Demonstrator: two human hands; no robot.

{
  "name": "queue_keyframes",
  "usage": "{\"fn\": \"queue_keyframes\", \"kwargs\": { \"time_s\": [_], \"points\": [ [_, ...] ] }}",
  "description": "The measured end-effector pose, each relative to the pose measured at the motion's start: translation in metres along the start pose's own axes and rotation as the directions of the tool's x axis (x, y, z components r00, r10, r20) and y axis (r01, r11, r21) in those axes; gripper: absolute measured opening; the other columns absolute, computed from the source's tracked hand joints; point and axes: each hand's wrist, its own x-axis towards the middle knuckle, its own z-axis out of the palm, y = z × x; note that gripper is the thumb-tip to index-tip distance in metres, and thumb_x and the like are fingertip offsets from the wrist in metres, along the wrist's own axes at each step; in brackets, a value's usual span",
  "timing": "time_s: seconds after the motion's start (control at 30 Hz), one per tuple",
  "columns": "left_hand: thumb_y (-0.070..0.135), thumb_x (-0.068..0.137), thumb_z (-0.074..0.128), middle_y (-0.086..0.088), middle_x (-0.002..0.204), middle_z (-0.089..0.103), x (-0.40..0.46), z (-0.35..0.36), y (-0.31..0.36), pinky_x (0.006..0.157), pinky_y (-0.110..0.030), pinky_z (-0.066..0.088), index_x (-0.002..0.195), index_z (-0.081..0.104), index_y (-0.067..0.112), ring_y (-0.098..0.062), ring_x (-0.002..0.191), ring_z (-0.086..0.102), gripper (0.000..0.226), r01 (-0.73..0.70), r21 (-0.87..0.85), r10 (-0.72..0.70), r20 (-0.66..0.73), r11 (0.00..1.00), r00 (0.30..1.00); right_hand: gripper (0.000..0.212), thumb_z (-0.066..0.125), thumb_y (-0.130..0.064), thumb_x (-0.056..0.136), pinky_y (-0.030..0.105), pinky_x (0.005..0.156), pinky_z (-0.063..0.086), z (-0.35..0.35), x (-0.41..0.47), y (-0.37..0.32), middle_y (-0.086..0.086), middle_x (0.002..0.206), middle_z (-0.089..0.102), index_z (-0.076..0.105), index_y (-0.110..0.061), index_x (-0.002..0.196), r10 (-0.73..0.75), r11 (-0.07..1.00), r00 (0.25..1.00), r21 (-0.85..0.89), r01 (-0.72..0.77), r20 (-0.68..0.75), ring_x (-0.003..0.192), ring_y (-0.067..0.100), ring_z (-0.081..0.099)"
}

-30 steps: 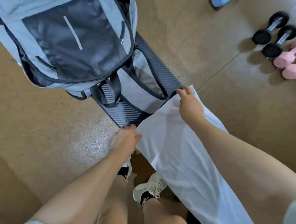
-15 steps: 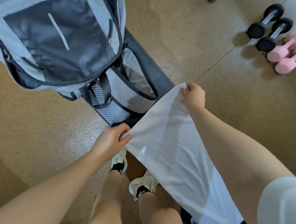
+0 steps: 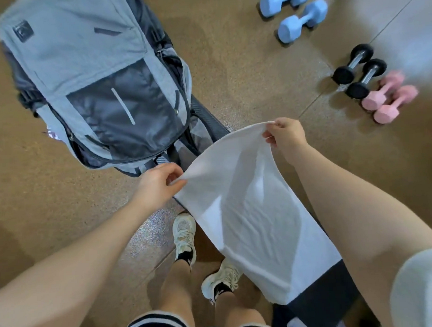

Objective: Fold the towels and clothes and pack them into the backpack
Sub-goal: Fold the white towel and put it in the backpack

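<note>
A white towel [image 3: 253, 211] lies along a dark bench [image 3: 324, 298], its far end lifted off the surface. My left hand [image 3: 158, 184] pinches the towel's far left corner. My right hand [image 3: 285, 133] pinches the far right corner, a little higher and farther away. The far edge sags in a curve between the two hands. A grey and black backpack [image 3: 99, 87] rests on the bench's far end, just beyond the towel, its front pocket facing up.
Brown floor [image 3: 255, 72] surrounds the bench. Two blue dumbbells [image 3: 299, 14], two black dumbbells [image 3: 358, 71] and two pink dumbbells [image 3: 388, 97] sit on the floor at the right. My feet in white sneakers [image 3: 184, 236] stand left of the bench.
Both hands have lifted the towel's far corners off the bench and drawn them toward me. The view has tilted up, showing more of the backpack and the blue dumbbells.
</note>
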Motion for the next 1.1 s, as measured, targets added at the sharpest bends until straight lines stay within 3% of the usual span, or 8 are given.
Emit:
{"fn": "queue_keyframes", "kwargs": {
  "time_s": [0.13, 0.23, 0.3, 0.43, 0.57, 0.7, 0.9, 1.1],
  "points": [
    [0.010, 0.079, 0.067, -0.004, 0.080, 0.060, -0.007, 0.019, 0.019, 0.065, -0.022, 0.038, 0.086, 0.054, 0.021, -0.014, 0.069, 0.049, 0.019, 0.002, -0.088, 0.012, 0.151, 0.996, 0.988, 0.024, 0.040, -0.014, 0.089, 0.019, 0.044, 0.040, -0.023, -0.023, 0.033, 0.007, 0.062, 0.060, 0.059, -0.006, 0.078, 0.293, 0.940, 0.955, 0.195, -0.281, -0.037, 0.043, 0.016, 0.054],
    [0.012, 0.083, 0.063, -0.002, 0.078, 0.057, -0.016, 0.049, 0.040, 0.062, -0.020, 0.037, 0.084, 0.053, 0.025, -0.010, 0.066, 0.046, 0.016, 0.003, -0.090, 0.026, 0.322, 0.996, 0.946, 0.036, 0.051, -0.035, 0.092, 0.020, 0.040, 0.040, -0.045, -0.048, 0.072, 0.003, 0.051, 0.057, 0.056, -0.009, 0.068, 0.329, 0.929, 0.941, 0.207, -0.308, -0.080, 0.033, 0.011, 0.050],
    [0.014, 0.084, 0.063, -0.004, 0.079, 0.059, -0.026, 0.073, 0.053, 0.061, -0.018, 0.037, 0.083, 0.055, 0.024, -0.010, 0.068, 0.047, 0.013, -0.025, -0.076, 0.053, 0.396, 0.997, 0.917, 0.030, 0.058, -0.028, 0.089, 0.023, 0.042, 0.042, -0.061, -0.062, 0.106, 0.000, 0.045, 0.054, 0.054, -0.010, 0.066, 0.342, 0.923, 0.932, 0.227, -0.310, -0.120, 0.039, 0.014, 0.050],
    [0.014, 0.081, 0.062, -0.004, 0.078, 0.061, -0.046, 0.127, 0.080, 0.065, -0.019, 0.040, 0.078, 0.057, 0.027, -0.011, 0.070, 0.050, 0.014, -0.081, -0.064, 0.102, 0.506, 0.995, 0.856, 0.017, 0.051, 0.006, 0.083, 0.028, 0.053, 0.046, -0.089, -0.078, 0.178, 0.007, 0.083, 0.057, 0.055, -0.010, 0.089, 0.387, 0.902, 0.915, 0.254, -0.349, -0.117, 0.053, 0.018, 0.055],
    [0.011, 0.078, 0.059, -0.008, 0.080, 0.062, -0.072, 0.188, 0.107, 0.069, -0.030, 0.046, 0.077, 0.061, 0.027, -0.018, 0.074, 0.054, 0.017, -0.100, -0.025, 0.096, 0.599, 0.995, 0.795, 0.032, 0.055, 0.001, 0.086, 0.028, 0.064, 0.049, -0.117, -0.098, 0.246, 0.009, 0.098, 0.055, 0.051, -0.007, 0.117, 0.425, 0.888, 0.896, 0.254, -0.384, -0.129, 0.070, 0.019, 0.056],
    [0.010, 0.077, 0.057, -0.001, 0.073, 0.057, -0.101, 0.241, 0.123, 0.065, -0.025, 0.040, 0.075, 0.059, 0.032, -0.011, 0.067, 0.047, 0.022, -0.143, 0.031, 0.080, 0.703, 0.989, 0.707, 0.020, 0.057, -0.001, 0.088, 0.022, 0.064, 0.048, -0.136, -0.115, 0.305, 0.004, 0.077, 0.056, 0.061, -0.005, 0.108, 0.490, 0.846, 0.865, 0.296, -0.443, -0.107, 0.067, 0.013, 0.052],
    [0.024, 0.067, 0.053, 0.004, 0.069, 0.053, -0.136, 0.296, 0.131, 0.058, -0.017, 0.035, 0.074, 0.058, 0.031, -0.007, 0.063, 0.044, 0.011, -0.117, 0.022, 0.054, 0.794, 0.993, 0.605, 0.010, 0.056, -0.009, 0.091, 0.032, 0.083, 0.050, -0.145, -0.118, 0.369, 0.004, 0.094, 0.059, 0.062, -0.015, 0.096, 0.561, 0.808, 0.812, 0.318, -0.496, -0.160, 0.090, 0.020, 0.053],
    [0.019, 0.073, 0.057, 0.010, 0.065, 0.047, -0.135, 0.345, 0.102, 0.061, -0.022, 0.037, 0.074, 0.053, 0.032, -0.009, 0.060, 0.042, 0.014, -0.108, 0.114, -0.057, 0.899, 0.988, 0.433, 0.005, 0.058, -0.016, 0.091, 0.033, 0.078, 0.051, -0.124, -0.103, 0.412, 0.002, 0.095, 0.060, 0.056, -0.021, 0.091, 0.535, 0.839, 0.810, 0.267, -0.474, -0.240, 0.088, 0.019, 0.056]
  ]
}}
